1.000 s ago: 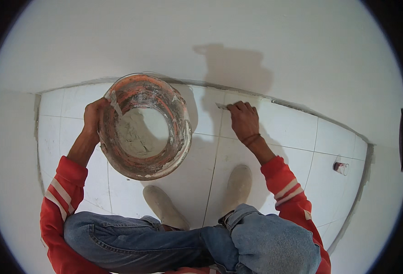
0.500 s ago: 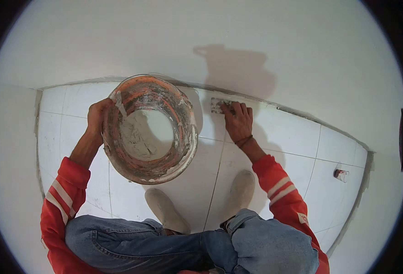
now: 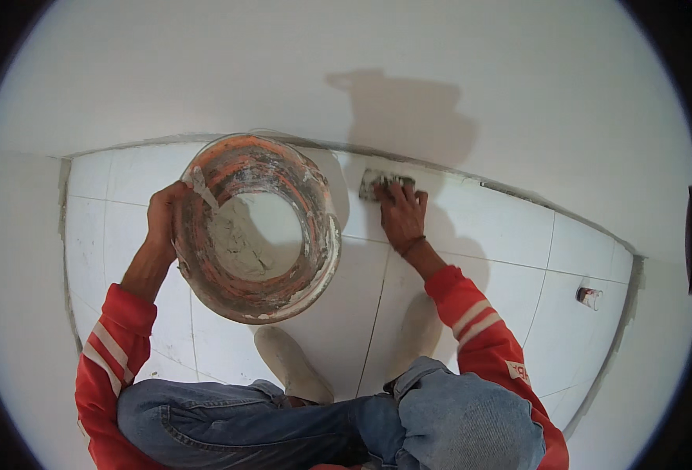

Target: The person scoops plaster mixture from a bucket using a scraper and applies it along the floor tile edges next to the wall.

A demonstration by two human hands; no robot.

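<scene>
One bucket [image 3: 316,211] and one flat scraper [image 3: 371,185], both in your grasp.
Over white floor tiles [image 3: 510,227], the bucket of pale paste [image 3: 240,239] is at your left, your left hand [image 3: 164,211] gripping its rim; your right hand [image 3: 403,215] clasps the scraper, fingers bent over it, right of the bucket.

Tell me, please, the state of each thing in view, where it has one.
Bucket: mouth toward the camera, inside caked with residue.
Pale paste: lumpy, inside the bucket.
Left hand: gripping the bucket's rim.
Flat tool: smeared with dark and pale patches.
Right hand: holding the flat tool.
Small glass: uncertain whether upright or lying.
</scene>
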